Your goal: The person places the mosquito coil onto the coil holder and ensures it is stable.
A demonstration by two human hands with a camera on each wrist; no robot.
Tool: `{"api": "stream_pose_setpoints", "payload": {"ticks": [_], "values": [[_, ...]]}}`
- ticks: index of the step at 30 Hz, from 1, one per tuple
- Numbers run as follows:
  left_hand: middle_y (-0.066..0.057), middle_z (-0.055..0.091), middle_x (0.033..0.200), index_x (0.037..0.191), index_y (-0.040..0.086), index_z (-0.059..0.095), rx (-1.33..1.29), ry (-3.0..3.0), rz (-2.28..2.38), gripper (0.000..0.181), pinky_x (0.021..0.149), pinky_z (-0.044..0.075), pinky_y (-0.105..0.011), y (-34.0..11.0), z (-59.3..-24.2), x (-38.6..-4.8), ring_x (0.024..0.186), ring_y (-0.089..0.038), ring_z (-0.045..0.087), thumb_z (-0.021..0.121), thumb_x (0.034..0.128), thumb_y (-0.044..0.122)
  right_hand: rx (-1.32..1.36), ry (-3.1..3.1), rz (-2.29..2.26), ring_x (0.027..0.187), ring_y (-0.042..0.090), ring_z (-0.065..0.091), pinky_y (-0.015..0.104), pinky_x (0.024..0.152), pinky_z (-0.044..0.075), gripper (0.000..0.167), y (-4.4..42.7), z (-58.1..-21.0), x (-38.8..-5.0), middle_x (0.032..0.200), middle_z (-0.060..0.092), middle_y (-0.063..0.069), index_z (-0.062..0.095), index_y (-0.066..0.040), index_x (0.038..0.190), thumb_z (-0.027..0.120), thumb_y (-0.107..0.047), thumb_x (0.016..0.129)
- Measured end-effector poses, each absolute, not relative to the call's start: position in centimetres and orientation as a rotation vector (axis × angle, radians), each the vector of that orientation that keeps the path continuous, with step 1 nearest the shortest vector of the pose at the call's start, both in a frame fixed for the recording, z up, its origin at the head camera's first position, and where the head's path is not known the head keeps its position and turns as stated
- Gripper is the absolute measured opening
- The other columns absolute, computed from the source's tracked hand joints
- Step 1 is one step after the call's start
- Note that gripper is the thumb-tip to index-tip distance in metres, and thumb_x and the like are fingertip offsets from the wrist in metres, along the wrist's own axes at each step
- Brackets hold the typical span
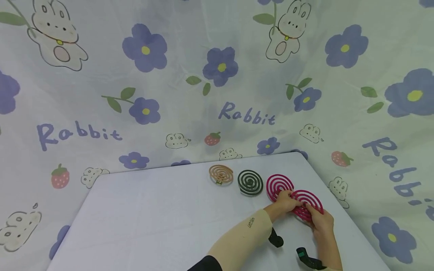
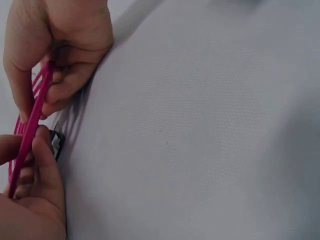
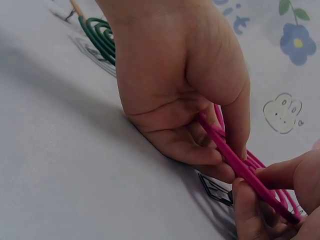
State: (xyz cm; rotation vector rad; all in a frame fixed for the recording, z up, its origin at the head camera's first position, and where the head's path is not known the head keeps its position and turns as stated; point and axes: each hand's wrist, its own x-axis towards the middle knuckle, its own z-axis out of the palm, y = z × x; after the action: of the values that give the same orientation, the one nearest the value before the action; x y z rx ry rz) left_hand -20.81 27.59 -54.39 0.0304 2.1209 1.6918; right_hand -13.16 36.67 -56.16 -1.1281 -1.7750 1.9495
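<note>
A pink mosquito coil (image 1: pixel 313 196) is held by both hands at the right side of the table. My left hand (image 1: pixel 286 202) pinches it near its left and middle part, and my right hand (image 1: pixel 323 221) grips its right and lower part. Both wrist views show the coil (image 2: pixel 32 122) edge-on between thumbs and fingers. Below the fingers, a small dark metal piece (image 3: pixel 216 190) appears close to the table; whether it touches the coil I cannot tell. Another pink coil (image 1: pixel 274 184) lies just left and behind, partly covered by my left hand.
Left of the pink coils lie a dark green coil (image 1: pixel 250 183) and a tan coil (image 1: pixel 221 173) with a small metal stand (image 1: pixel 219 183) at its front edge. They form a row on the white table (image 1: pixel 142 218). A patterned curtain (image 1: pixel 190 113) hangs behind.
</note>
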Motion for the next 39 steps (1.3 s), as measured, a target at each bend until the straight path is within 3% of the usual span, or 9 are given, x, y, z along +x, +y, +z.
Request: {"api": "stream_pose_setpoints", "payload": {"ticks": [5, 18, 22, 26, 28, 34, 39], "values": [[-0.004, 0.057, 0.1, 0.104, 0.005, 0.065, 0.049, 2.12, 1.712, 0.031, 0.079, 0.054, -0.039, 27.2, -54.4, -20.7, 0.091, -0.019, 0.056, 0.079, 0.0772, 0.0, -1.1, -1.781, 1.961, 0.067, 0.0, 0.059, 0.025, 0.069, 0.056, 0.076, 36.6, -56.0, -13.1, 0.137, 0.039, 0.027, 0.028, 0.012, 0.144, 0.065, -0.031, 0.094], [-0.006, 0.058, 0.093, 0.11, 0.003, 0.063, 0.067, 1.936, 1.806, 0.032, 0.062, 0.058, -0.037, 25.7, -54.3, -20.3, 0.072, -0.02, 0.065, 0.075, 0.0812, -0.003, -1.08, -1.795, 1.893, 0.068, -0.003, 0.054, 0.025, 0.07, 0.056, 0.08, 36.6, -56.3, -13.2, 0.142, 0.035, 0.03, 0.025, 0.01, 0.145, 0.067, -0.032, 0.092], [-0.006, 0.057, 0.092, 0.113, 0.005, 0.062, 0.086, 1.899, 1.812, 0.033, 0.062, 0.058, -0.036, 25.3, -54.4, -20.2, 0.066, -0.019, 0.063, 0.074, 0.0825, -0.003, -1.072, -1.812, 1.862, 0.093, 0.017, 0.06, 0.024, 0.07, 0.055, 0.08, 36.5, -56.4, -13.1, 0.142, 0.034, 0.031, 0.024, 0.009, 0.146, 0.066, -0.032, 0.092], [-0.005, 0.058, 0.088, 0.111, 0.007, 0.063, 0.123, 1.893, 1.806, 0.032, 0.062, 0.058, -0.035, 24.8, -54.5, -20.0, 0.06, -0.016, 0.06, 0.073, 0.0826, -0.004, -1.055, -1.87, 1.812, 0.117, 0.037, 0.046, 0.021, 0.065, 0.055, 0.081, 36.3, -56.3, -12.7, 0.142, 0.032, 0.034, 0.022, 0.01, 0.146, 0.063, -0.036, 0.093], [-0.004, 0.058, 0.084, 0.11, 0.008, 0.064, 0.147, 1.898, 1.804, 0.032, 0.06, 0.058, -0.034, 24.5, -54.4, -20.0, 0.058, -0.016, 0.059, 0.073, 0.0821, -0.005, -1.05, -1.895, 1.782, 0.111, 0.036, 0.051, 0.024, 0.062, 0.056, 0.08, 36.2, -56.3, -12.4, 0.141, 0.032, 0.035, 0.022, 0.01, 0.146, 0.061, -0.037, 0.094], [-0.005, 0.06, 0.073, 0.109, 0.008, 0.063, 0.23, 1.865, 1.824, 0.032, 0.054, 0.057, -0.032, 23.7, -54.6, -20.1, 0.056, -0.02, 0.062, 0.071, 0.0822, -0.008, -1.036, -1.952, 1.717, 0.065, 0.016, 0.063, 0.035, 0.058, 0.057, 0.075, 36.0, -56.2, -11.9, 0.132, 0.033, 0.038, 0.017, 0.008, 0.148, 0.051, -0.037, 0.099], [-0.01, 0.063, 0.064, 0.11, 0.011, 0.065, 0.289, 1.811, 1.847, 0.035, 0.053, 0.057, -0.034, 22.7, -55.1, -20.2, 0.057, -0.025, 0.065, 0.068, 0.0823, -0.01, -1.056, -2.061, 1.622, 0.054, 0.023, 0.066, 0.033, 0.052, 0.056, 0.076, 35.9, -56.1, -11.5, 0.119, 0.041, 0.039, 0.014, 0.008, 0.149, 0.047, -0.038, 0.099]]}}
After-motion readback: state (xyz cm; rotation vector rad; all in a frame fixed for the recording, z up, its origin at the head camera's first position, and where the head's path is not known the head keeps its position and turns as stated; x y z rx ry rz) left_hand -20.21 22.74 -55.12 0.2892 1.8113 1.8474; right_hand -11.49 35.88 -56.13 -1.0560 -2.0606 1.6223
